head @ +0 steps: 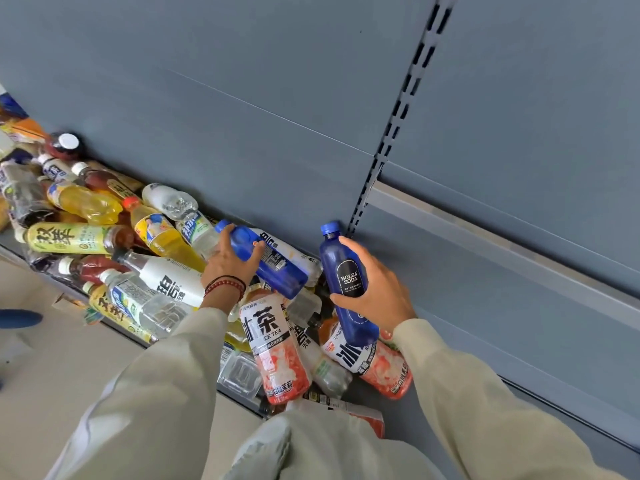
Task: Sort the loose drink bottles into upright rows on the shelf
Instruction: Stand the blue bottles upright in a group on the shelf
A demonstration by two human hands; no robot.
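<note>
Both hands loaded! The Bolsa Soda bottle (348,285) is up off the pile (145,296), cap toward the back panel (242,98) and tilted only a little. The right hand (381,292) is wrapped round its middle, just beside the bare stretch of shelf (467,306). The left hand (232,263) curls over the shoulder of a second blue bottle (277,268), which lies on its side atop the pile.

My call: this is the pick-and-place step for the blues. Best play is to set the soda down base first, tight to the back panel, so the row has something to build against. Then stand the second one right beside it. Lift that one cleanly, because the neighbours under it look ready to roll.

The count: two blue bottles, both in hand. Two pink ice tea bottles (273,355) in plain sight, perhaps a third half hidden at the lower edge. Two yellow drinks (86,204) and two green-label teas (69,237). The rest overlap too much to tally.
</note>
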